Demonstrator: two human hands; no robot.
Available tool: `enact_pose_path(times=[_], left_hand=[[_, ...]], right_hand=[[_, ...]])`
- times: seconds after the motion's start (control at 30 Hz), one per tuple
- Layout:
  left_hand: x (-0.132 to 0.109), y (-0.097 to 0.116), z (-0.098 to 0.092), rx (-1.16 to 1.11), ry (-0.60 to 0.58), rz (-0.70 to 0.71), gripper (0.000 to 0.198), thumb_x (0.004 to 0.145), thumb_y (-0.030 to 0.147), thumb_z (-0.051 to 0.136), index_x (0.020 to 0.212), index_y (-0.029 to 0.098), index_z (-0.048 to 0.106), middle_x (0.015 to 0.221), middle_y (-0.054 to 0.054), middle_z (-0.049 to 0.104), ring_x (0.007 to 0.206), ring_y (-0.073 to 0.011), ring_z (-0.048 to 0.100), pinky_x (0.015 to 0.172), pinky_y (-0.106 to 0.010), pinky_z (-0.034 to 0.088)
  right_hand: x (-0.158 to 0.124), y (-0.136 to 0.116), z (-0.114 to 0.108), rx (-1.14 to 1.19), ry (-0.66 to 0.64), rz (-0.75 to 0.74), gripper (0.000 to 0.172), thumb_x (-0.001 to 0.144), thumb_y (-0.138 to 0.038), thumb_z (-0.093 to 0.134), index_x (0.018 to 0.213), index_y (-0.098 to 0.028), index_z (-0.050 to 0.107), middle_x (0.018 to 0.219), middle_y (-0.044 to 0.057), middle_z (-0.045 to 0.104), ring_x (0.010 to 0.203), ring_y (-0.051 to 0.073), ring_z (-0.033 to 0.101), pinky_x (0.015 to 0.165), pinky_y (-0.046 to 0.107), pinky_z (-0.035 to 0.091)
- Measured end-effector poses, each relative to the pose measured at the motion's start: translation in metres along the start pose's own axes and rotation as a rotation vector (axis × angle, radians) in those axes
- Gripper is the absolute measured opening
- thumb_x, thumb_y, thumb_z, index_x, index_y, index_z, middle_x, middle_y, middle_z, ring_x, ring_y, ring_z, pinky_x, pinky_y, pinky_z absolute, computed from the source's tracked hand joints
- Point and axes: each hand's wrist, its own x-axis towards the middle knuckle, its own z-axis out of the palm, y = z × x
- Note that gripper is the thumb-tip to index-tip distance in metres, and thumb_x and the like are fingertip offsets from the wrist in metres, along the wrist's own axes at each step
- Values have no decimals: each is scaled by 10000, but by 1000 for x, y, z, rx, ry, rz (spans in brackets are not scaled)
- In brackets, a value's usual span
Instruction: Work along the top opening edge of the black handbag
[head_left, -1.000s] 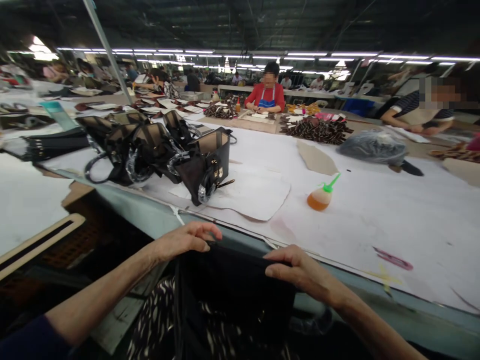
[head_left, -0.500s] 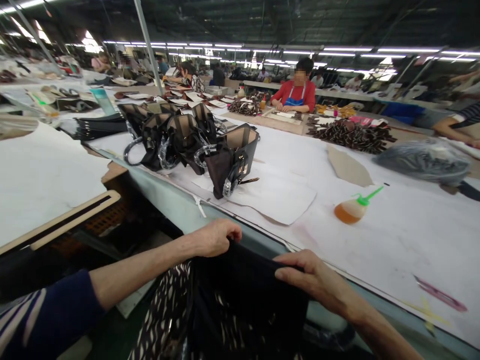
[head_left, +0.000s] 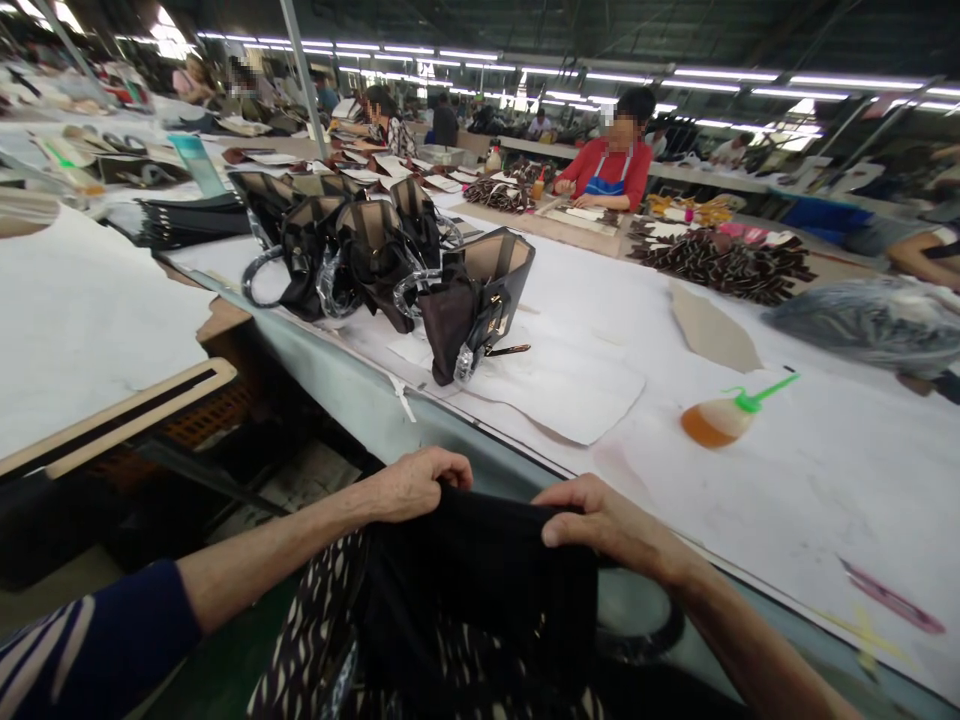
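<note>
A black handbag [head_left: 495,590] is held up over my lap, below the table's front edge. My left hand [head_left: 420,482] grips its upper left rim, fingers curled over the edge. On the upper right rim, my right hand [head_left: 600,520] pinches the material between thumb and fingers. One dark ring-shaped handle [head_left: 649,635] hangs at the bag's right side, partly hidden by my right forearm. The bag's lower part blends into the dark, patterned clothing on my lap and is hard to make out.
Several black handbags [head_left: 375,250] with wrapped handles stand on the white table [head_left: 750,520]. Right of them lie a green-nozzled bottle [head_left: 716,422] of orange liquid and a pink cutter [head_left: 892,597]. A person in red [head_left: 619,165] sits across the table.
The view has shifted slightly. Both hands keep their hold on the bag's rim, which now sits a little further left and looks more level. The person in red has raised one hand.
</note>
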Motion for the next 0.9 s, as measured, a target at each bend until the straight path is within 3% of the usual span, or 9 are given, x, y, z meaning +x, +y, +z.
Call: enact_pose_path(times=[0.2, 0.4, 0.9], left_hand=[[-3, -1, 4, -2, 50, -15, 298, 561, 115, 422, 793, 169, 602, 681, 12, 571, 655, -148, 500, 547, -219, 324], [-3, 11, 8, 59, 112, -32, 296, 549, 91, 415, 771, 177, 590, 669, 10, 561, 644, -150, 490, 555, -221, 323], [-5, 41, 19, 277, 98, 32, 286, 556, 68, 420, 736, 198, 600, 725, -6, 594, 666, -156, 497, 565, -224, 326]], right_hand=[[2, -2, -2, -69, 69, 0, 302, 717, -405, 605, 899, -167, 645, 657, -18, 544, 564, 99, 417, 496, 203, 292], [-11, -19, 6, -235, 95, 62, 395, 831, -487, 430, 597, -168, 432, 539, -47, 317, 506, 82, 273, 460, 229, 190], [-26, -3, 11, -152, 174, 124, 345, 792, -412, 452, 549, -182, 367, 502, -57, 289, 463, 76, 224, 441, 250, 150]])
